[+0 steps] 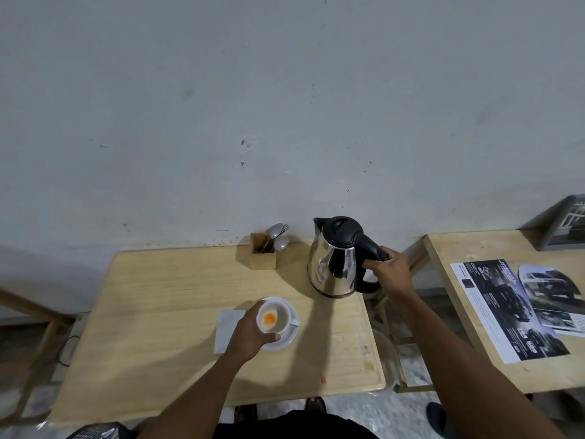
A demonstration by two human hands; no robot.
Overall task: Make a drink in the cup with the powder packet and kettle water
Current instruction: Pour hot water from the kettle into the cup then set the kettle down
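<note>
A white cup (pixel 278 316) with orange powder (pixel 270 318) in its bottom is tilted over a white saucer (pixel 289 339) on the wooden table (pixel 152 312). My left hand (pixel 250 335) grips the cup from its left side. A steel kettle (pixel 335 264) with a black lid and handle stands at the table's far right corner. My right hand (pixel 387 264) is closed around the kettle's black handle. No powder packet is visible.
A white napkin (pixel 226 324) lies left of the saucer. A wooden holder with spoons and a fork (pixel 264 250) stands by the wall. A second table (pixel 519 369) at the right carries printed leaflets (pixel 506 312). A small red scrap (pixel 323 380) lies near the front edge.
</note>
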